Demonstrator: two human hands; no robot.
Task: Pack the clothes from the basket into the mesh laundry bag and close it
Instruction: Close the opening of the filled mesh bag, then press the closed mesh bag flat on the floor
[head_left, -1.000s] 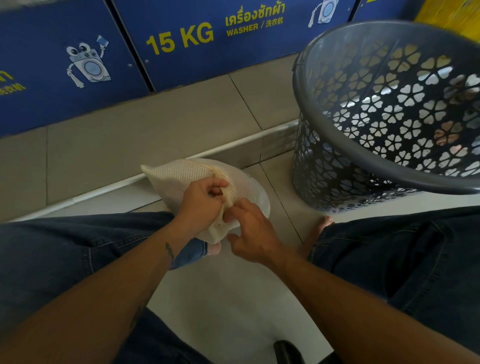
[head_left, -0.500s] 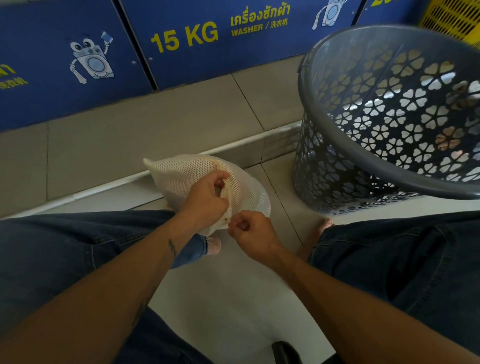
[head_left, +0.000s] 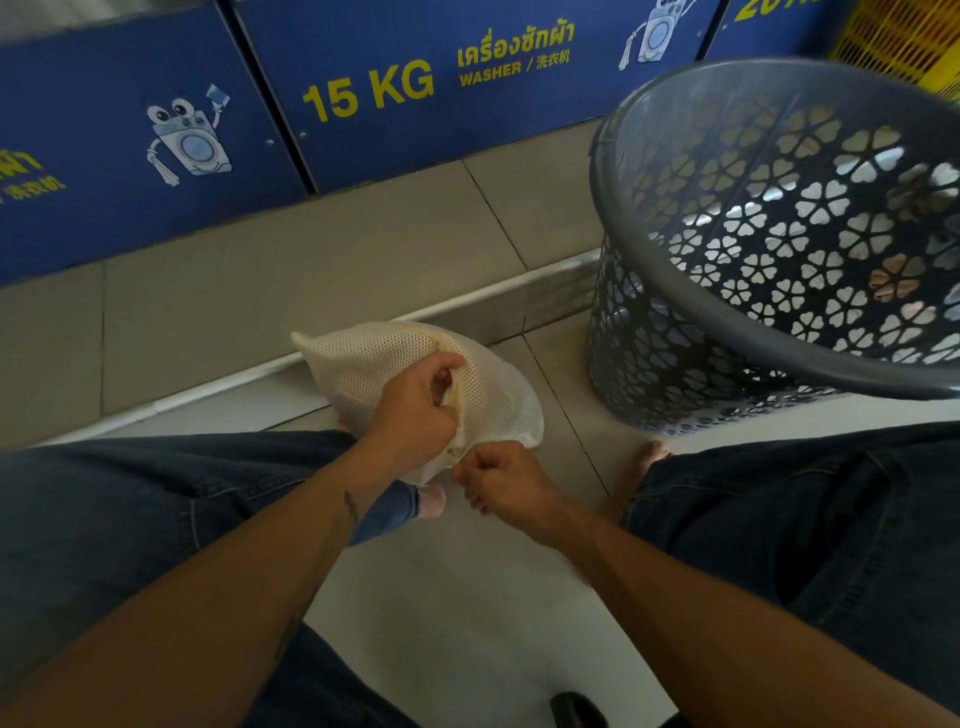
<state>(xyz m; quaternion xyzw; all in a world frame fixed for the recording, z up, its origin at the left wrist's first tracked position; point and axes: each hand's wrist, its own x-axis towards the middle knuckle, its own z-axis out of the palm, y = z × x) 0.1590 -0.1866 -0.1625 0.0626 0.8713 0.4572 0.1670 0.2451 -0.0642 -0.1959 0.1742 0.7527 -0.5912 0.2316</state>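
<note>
Since a second ago, the right hand (head_left: 506, 486) has slid from the middle of the bag's opening down to its near corner, apparently drawing a zip along. It is now closed in a pinch at that corner, most likely on the zip pull, though the pull itself cannot be seen. Just beyond it, the left hand (head_left: 415, 410) is closed tight on the bag's edge, bunching the fabric by the seam. The bag (head_left: 384, 358) is cream mesh, plump and full, held between the person's knees above the floor (head_left: 467, 597). Its long axis runs from the near corner at the hands away and to the left, ending in a point near the step (head_left: 260, 291). Further off to the right, the basket (head_left: 779, 322) stands on the floor; no clothes show in the visible part. Judging by this, packing seems done and closing is nearly finished. Washers (head_left: 363, 93) stand furthest back.
</note>
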